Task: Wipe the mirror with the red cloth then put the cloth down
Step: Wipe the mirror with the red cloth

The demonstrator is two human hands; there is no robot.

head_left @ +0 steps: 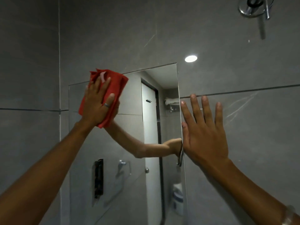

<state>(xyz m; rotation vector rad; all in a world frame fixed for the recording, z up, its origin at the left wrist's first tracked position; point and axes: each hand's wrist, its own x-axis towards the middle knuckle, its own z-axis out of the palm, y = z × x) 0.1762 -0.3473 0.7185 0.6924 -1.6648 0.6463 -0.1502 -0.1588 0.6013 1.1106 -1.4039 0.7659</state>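
A frameless rectangular mirror [129, 159] hangs on the grey tiled wall in front of me. My left hand [97, 103] presses a crumpled red cloth [116, 85] flat against the mirror's upper left corner, fingers spread over the cloth, a ring on one finger. The cloth sticks out above and to the right of the hand. My right hand [203, 132] lies flat and open on the wall tile just right of the mirror's right edge, holding nothing. Both arms are reflected in the glass.
A chrome shower fitting [254, 8] juts from the wall at the upper right. A round ceiling light is reflected on the tile [191, 58]. The mirror reflects a white door, hooks, a wall shelf and a bottle.
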